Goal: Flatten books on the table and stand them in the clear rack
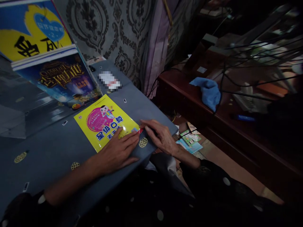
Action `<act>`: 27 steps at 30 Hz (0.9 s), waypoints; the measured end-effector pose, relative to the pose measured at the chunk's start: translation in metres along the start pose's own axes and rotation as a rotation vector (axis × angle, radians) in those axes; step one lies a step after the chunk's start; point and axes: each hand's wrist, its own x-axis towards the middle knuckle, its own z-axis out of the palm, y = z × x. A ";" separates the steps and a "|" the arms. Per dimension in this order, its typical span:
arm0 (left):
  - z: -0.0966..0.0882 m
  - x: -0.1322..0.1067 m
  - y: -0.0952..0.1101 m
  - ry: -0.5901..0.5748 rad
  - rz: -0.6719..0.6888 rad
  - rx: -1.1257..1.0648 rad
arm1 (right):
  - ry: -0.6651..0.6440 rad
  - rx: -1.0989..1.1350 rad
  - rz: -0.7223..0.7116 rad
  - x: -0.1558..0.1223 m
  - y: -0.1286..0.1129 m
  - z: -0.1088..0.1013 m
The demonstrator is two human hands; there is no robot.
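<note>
A yellow booklet (94, 134) with a pink circle, a cartoon child and blue Chinese characters lies closed on the grey-blue tablecloth. My left hand (117, 151) rests palm down across its lower right part, fingers stretched out and thumb apart. At the booklet's right corner, where a bit of red shows, is my right hand (162, 135). Its fingertips are close to that corner, with a gap between thumb and fingers; whether they touch the booklet is hard to tell. Behind the booklet, a dark blue book (66, 80) leans beneath a yellow and blue book (44, 31).
A pixelated pale object (109, 81) lies near the wall. To the right, past a gap, stands a dark red wooden desk (180, 90) with a blue cloth (209, 93) and several cables. Colourful booklets (190, 142) lie on the floor in the gap.
</note>
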 end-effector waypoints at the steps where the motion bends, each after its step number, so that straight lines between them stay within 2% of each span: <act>1: 0.000 0.006 -0.001 -0.025 -0.009 -0.009 | -0.004 0.000 0.003 0.000 0.000 0.000; 5: 0.000 0.022 -0.002 -0.064 -0.024 -0.029 | 0.001 0.001 -0.012 0.000 -0.001 -0.002; 11: 0.007 0.022 -0.001 0.005 -0.045 -0.022 | -0.041 -0.051 -0.160 0.014 -0.002 -0.001; 13: 0.011 0.021 -0.001 0.018 -0.051 -0.034 | -0.130 -0.075 -0.233 0.029 -0.003 0.003; 16: 0.017 0.020 -0.001 0.004 -0.067 -0.051 | -0.366 -0.089 -0.329 0.059 -0.010 0.014; 19: 0.016 0.019 -0.001 0.001 -0.073 -0.053 | -0.569 -0.092 -0.438 0.095 -0.013 0.036; 21: 0.011 0.019 -0.001 0.030 -0.066 -0.045 | -0.621 -0.122 -0.486 0.118 -0.010 0.053; 23: 0.007 0.020 -0.001 0.048 -0.057 -0.038 | -0.589 -0.188 -0.469 0.139 -0.002 0.069; 27: 0.005 0.020 -0.001 0.022 -0.067 -0.041 | -0.411 -0.315 -0.361 0.164 0.015 0.088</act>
